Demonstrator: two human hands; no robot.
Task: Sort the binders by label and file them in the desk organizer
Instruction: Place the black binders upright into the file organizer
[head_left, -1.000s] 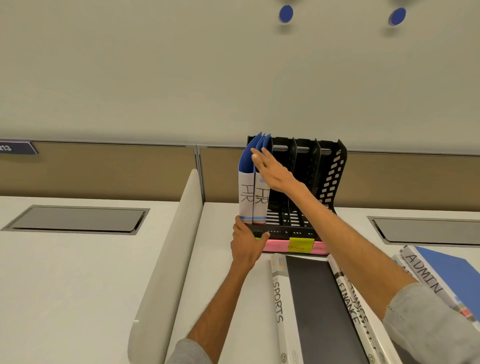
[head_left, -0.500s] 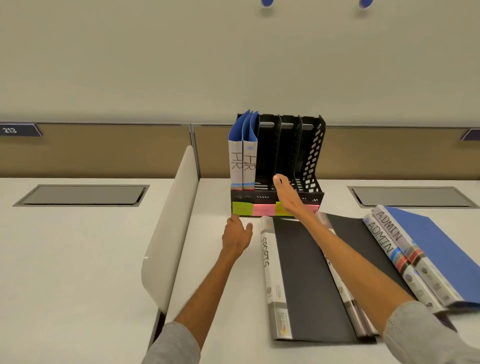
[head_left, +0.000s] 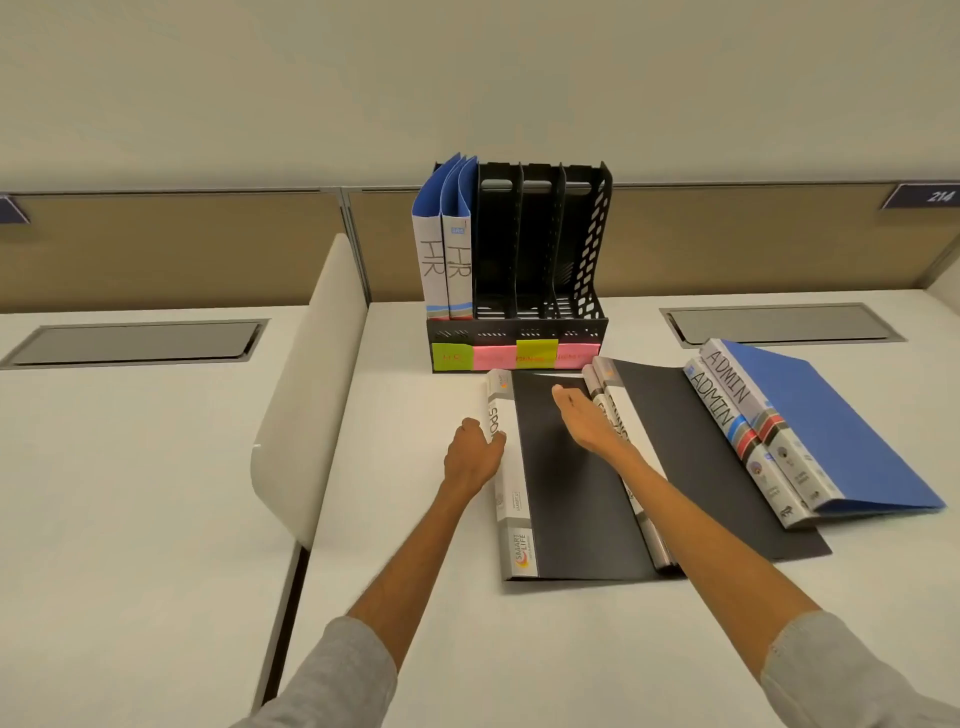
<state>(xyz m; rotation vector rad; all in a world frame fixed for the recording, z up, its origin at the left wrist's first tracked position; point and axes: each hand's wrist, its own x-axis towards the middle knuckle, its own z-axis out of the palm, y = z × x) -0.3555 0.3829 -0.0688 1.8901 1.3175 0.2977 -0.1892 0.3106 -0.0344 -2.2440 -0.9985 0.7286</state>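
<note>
A black desk organizer (head_left: 582, 249) stands at the back of the desk with two blue HR binders (head_left: 448, 260) upright in its leftmost slot; the other slots hold nothing. Coloured sticky notes (head_left: 535, 355) line its front. A black SPORTS binder (head_left: 566, 499) lies flat in front of it. My left hand (head_left: 470, 457) curls around its white spine. My right hand (head_left: 584, 418) rests flat and open on its black cover. Under its right edge lie two black FINANCE binders (head_left: 675, 431), labels partly hidden by my arm. Two blue ADMIN binders (head_left: 810, 415) lie at the right.
A white curved divider panel (head_left: 306, 395) rises at the desk's left edge. Grey cable hatches (head_left: 779, 322) are set into the desk at the right and on the neighbouring desk (head_left: 130, 343). A tan partition wall (head_left: 753, 239) runs behind the organizer.
My right hand left the HR binders and came down onto the SPORTS binder's cover. My left hand let go of the organizer's base and moved to the SPORTS spine. The view tilted down.
</note>
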